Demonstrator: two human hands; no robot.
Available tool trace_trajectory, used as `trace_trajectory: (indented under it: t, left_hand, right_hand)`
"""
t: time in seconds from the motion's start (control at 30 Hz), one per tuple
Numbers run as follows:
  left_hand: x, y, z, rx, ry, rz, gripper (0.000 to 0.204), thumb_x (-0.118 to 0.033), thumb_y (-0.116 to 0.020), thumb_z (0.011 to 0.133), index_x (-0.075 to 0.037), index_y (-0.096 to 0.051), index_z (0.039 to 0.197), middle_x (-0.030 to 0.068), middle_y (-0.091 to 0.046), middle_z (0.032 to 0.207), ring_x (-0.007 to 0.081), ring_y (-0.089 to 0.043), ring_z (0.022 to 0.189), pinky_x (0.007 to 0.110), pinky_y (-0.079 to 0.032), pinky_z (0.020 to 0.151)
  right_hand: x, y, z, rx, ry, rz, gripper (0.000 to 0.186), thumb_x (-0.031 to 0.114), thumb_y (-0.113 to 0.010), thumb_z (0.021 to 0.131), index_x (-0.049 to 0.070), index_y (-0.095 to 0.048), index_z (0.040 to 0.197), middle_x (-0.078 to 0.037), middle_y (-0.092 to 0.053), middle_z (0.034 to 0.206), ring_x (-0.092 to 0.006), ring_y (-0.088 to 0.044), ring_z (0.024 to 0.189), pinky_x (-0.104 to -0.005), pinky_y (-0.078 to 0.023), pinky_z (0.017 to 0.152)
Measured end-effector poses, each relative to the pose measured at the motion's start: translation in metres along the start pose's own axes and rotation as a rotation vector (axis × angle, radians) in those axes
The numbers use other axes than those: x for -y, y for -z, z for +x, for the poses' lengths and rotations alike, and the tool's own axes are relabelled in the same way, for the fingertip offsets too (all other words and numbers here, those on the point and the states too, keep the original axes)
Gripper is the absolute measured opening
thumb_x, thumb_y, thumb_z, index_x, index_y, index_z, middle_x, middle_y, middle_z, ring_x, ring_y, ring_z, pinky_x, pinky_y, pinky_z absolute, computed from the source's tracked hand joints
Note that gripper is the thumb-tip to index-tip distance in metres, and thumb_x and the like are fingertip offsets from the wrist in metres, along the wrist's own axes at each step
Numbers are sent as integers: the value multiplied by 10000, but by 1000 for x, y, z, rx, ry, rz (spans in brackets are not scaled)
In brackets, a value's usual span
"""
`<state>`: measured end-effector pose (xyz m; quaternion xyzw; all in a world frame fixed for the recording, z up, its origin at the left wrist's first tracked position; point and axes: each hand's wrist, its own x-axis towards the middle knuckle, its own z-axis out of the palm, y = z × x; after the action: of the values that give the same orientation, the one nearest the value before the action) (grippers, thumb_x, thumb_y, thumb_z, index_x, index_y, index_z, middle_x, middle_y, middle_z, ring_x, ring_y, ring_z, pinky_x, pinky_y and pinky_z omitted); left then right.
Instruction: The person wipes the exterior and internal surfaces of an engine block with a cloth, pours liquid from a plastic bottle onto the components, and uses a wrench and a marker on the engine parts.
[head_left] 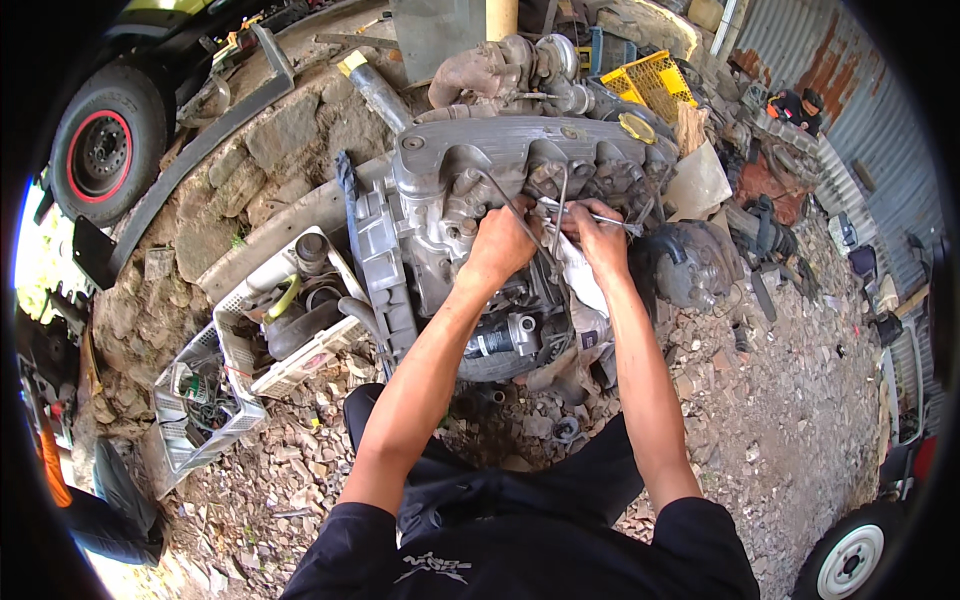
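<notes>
A large engine (pixel 425 215) with a ribbed grey top cover (pixel 530 140) stands in front of me. My left hand (pixel 503 240) is closed at its near side, next to a thin bent metal pipe (pixel 560 200); its fingertips are partly hidden, and I cannot make out what they grip. Close by on the right, my right hand (pixel 598 240) has its fingers bent around a thin silver rod (pixel 612 221), whose end sticks out to the right. A white cloth (pixel 581 278) hangs below and between the hands, against the engine. Lower down sits a dark cylinder with a metal fitting (pixel 520 330).
White plastic crates (pixel 213 410) with parts stand at the left, by a stone wall (pixel 285 135). Behind the engine are a rusty turbocharger (pixel 485 72) and a yellow crate (pixel 650 85). Rubble (pixel 780 400) covers the ground. Another person (pixel 797 110) is far right.
</notes>
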<state>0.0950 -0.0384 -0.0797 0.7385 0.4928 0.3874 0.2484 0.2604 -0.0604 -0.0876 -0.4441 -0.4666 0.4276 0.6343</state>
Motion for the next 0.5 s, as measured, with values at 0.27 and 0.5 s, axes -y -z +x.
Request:
trace_trajectory:
  t: [0.27,0.5]
  left_hand:
    - [-1,-5,-25,-157,29,75,335,-227,-601,891,5,-692,1116,247,-712,889,372,-714,881,422,-548,801]
    - [0,0,-30,-123,98,-192,302,-165,-578,910,-6,-697,1137,165,-737,921,210,-696,849,346,-528,797]
  right_hand:
    - [-8,10,15,80,-125,79,241,204,-608,958,-27,-661,1001,-146,-720,847,-196,-700,777,-305,-531,745]
    - [0,27,-11,24,-91,-65,276,213,-475,1019,-15,-620,1073,-180,-721,876,-230,-716,829,-325,-571,757]
